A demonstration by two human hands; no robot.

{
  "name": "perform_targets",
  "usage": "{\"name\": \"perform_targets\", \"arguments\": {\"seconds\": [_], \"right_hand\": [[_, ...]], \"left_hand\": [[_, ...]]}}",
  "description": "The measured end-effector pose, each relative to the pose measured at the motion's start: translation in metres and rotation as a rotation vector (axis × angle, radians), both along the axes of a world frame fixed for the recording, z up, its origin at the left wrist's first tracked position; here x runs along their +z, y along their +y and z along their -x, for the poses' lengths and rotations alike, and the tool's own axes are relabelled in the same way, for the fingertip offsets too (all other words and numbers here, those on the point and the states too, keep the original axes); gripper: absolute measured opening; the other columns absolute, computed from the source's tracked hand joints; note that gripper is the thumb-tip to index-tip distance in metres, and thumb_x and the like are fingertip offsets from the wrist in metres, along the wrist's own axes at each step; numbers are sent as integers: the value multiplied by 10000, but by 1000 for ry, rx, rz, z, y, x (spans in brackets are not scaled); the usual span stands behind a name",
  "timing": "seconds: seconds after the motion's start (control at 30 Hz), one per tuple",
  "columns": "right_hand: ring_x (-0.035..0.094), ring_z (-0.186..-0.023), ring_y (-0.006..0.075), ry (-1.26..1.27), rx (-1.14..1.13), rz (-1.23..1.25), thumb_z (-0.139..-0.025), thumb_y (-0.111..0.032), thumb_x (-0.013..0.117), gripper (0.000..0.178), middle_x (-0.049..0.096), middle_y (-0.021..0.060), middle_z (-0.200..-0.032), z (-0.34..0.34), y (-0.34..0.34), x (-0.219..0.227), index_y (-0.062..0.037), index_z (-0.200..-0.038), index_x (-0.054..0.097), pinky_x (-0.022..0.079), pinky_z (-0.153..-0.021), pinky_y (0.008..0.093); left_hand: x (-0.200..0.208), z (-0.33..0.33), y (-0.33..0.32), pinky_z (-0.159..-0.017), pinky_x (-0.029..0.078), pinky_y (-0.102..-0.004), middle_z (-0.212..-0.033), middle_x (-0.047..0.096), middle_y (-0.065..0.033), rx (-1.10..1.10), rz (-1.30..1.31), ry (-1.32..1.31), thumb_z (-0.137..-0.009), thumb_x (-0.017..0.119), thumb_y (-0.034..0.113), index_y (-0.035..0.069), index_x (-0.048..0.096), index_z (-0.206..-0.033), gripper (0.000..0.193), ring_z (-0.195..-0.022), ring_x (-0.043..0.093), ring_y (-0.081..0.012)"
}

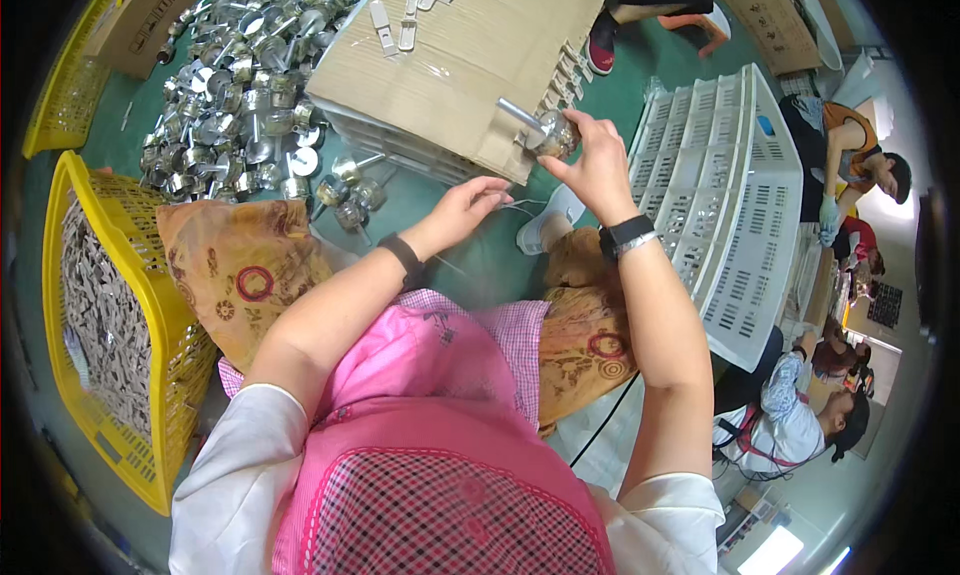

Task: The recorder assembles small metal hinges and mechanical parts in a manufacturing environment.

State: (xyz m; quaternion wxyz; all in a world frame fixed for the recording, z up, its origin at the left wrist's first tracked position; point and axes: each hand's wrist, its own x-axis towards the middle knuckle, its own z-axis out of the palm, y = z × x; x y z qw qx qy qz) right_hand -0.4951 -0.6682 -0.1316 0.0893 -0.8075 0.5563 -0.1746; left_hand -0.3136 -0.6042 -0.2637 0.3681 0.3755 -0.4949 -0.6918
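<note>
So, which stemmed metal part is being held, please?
The metal part in the right hand, at the edge of the cardboard; the other parts lie on the green floor.

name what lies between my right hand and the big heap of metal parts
In the head view: the metal part in the right hand, then the cardboard sheet.

The held part [551, 132] is showing glossy metal, the cardboard [430, 95] matt paper, the white crate [741, 275] smooth plastic, the apron [440, 425] cloth.
</note>
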Motion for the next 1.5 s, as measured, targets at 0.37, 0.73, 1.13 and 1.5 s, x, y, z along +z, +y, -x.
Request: {"name": "perform_targets", "arguments": {"seconds": [0.37, 0.73, 1.13, 1.5], "right_hand": [[560, -901, 273, 104, -61, -2, -564, -250, 788, 520, 635, 101, -885, -14, -2, -8, -67, -1005, 582, 407, -770, 380], [558, -896, 271, 125, -43, 2, -557, -243, 798, 512, 637, 103, -866, -15, -5, -8, -70, -997, 600, 404, -768, 375], [565, -856, 290, 19, -58, 10, -546, -224, 818, 539, 625, 126, -813, -16, -2, -10, -40, -1004, 604, 439, -750, 379], [622, -805, 254, -88, -50, -234, -585, -284, 833, 590, 645, 161, -891, 8, -33, -18, 10, -1042, 605, 489, -749, 334]], "left_hand": [[1, 0, -1, -909, 435, -265, -1083, 614, -92, -3, 17, 32, -940, 468, 102, -9, 505, -1198, 282, -1033, 564, -142], [8, 2, -2, -870, 455, -273, -1034, 633, -94, 28, 40, 46, -926, 490, 100, -20, 531, -1160, 266, -975, 588, -147], [9, 4, 2, -860, 452, -263, -989, 643, -79, 26, -51, 95, -936, 487, 117, -24, 545, -1109, 231, -938, 579, -126], [22, -1, -5, -889, 430, -278, -1013, 645, -72, -15, -119, 128, -961, 466, 216, -2, 552, -1113, 279, -976, 576, -134]]}}
